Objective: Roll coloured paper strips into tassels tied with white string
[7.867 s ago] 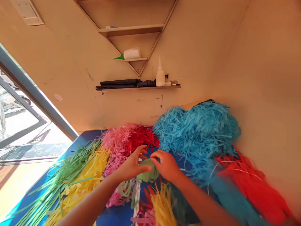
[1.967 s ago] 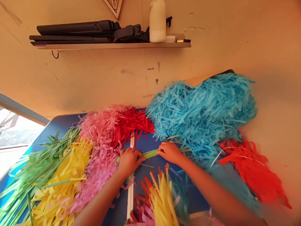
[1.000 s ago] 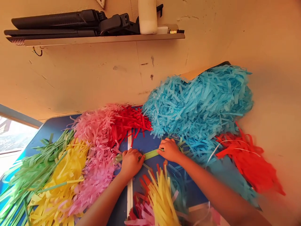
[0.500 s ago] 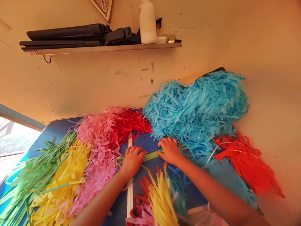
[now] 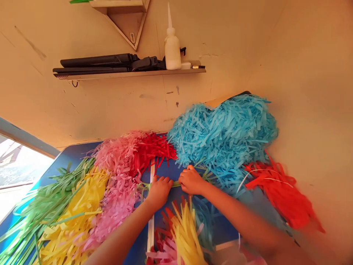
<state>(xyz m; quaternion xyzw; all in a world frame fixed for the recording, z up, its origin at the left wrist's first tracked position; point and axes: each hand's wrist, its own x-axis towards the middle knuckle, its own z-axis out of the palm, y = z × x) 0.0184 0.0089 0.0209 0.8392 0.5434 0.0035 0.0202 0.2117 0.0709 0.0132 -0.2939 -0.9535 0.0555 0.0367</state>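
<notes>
A light green fringed paper strip (image 5: 176,183) runs between my two hands, its loose ends spreading out on both sides. My left hand (image 5: 160,191) is closed round its left part, fingers curled. My right hand (image 5: 191,180) grips it a short way to the right, just in front of the light blue paper shreds (image 5: 226,132). Below the hands lies a fringed bundle with yellow strips (image 5: 187,233), and with red, pink and blue ones beside them. Pink fringe (image 5: 121,195) lies to the left of my left hand.
The blue table (image 5: 165,167) also bears green fringe (image 5: 55,198), yellow fringe (image 5: 79,206) and dark red fringe (image 5: 154,147). Orange-red strips (image 5: 284,195) lie at the right. On the wall, a shelf (image 5: 132,76) holds a white squeeze bottle (image 5: 173,51) and black gear (image 5: 96,62).
My hands have come closer together, and the green strip between them looks narrower and bunched. My right hand's fingers have closed further. The view has tilted up, showing more wall.
</notes>
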